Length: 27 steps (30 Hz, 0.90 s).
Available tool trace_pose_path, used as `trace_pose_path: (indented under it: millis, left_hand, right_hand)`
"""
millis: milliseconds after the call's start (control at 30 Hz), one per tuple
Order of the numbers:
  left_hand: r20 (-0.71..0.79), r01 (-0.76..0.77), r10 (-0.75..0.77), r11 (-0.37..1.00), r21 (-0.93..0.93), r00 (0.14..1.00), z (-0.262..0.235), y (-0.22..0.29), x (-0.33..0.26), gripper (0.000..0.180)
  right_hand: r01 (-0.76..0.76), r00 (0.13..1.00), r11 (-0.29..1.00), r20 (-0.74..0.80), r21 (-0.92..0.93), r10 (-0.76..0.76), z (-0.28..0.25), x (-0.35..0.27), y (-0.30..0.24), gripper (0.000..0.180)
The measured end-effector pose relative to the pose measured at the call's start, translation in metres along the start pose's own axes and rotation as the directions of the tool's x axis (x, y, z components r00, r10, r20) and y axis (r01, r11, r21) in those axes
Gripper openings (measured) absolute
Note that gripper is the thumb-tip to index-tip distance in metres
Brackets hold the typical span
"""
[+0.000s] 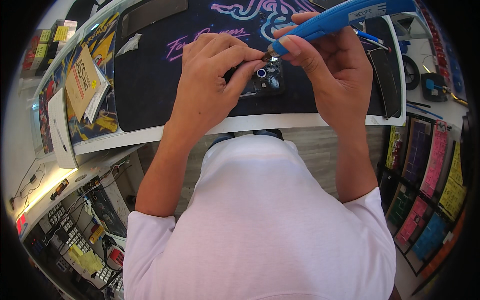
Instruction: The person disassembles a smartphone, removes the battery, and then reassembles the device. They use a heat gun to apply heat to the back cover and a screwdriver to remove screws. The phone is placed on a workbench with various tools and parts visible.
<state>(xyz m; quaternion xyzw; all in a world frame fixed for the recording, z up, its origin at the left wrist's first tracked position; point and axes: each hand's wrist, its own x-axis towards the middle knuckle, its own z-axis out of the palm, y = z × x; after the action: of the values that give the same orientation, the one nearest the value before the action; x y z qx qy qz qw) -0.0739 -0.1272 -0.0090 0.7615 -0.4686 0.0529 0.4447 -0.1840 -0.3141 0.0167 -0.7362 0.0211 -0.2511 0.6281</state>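
Step in hand: looks like screw work on an opened black phone point(264, 82), the tip of the blue electric screwdriver point(330, 21) down at its upper edge.
Phone: lies on the dark desk mat point(150, 75) on the white surface point(280, 122).
Left hand point(212, 75): fingers curled over the phone, pinning it by the tip.
Right hand point(327, 65): clenched around the screwdriver, thumb along the barrel, wrist bent inward.
Next move, I'd judge: calls for a steady, upright tip and a firmly braced phone.
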Motion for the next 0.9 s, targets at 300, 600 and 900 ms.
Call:
trace_pose_path:
  millis: [300,600,900]
  left_hand:
    - [0.046,0.188,-0.185,0.980,-0.069,0.982,-0.003,0.002,-0.015,0.013]
    - [0.140,0.486,-0.543,0.571,-0.661,0.828,-0.002,0.017,-0.014,0.027]
    - [0.117,0.373,-0.602,0.322,-0.870,0.790,0.006,0.036,-0.010,0.033]
  right_hand:
    - [-0.019,1.000,1.000,0.012,-0.021,0.019,0.010,0.001,0.001,0.034]
    - [-0.036,0.994,0.995,-0.104,0.092,0.046,0.005,0.004,-0.004,0.040]
    - [0.032,0.976,0.985,-0.218,0.170,0.006,0.013,-0.001,-0.007,0.040]
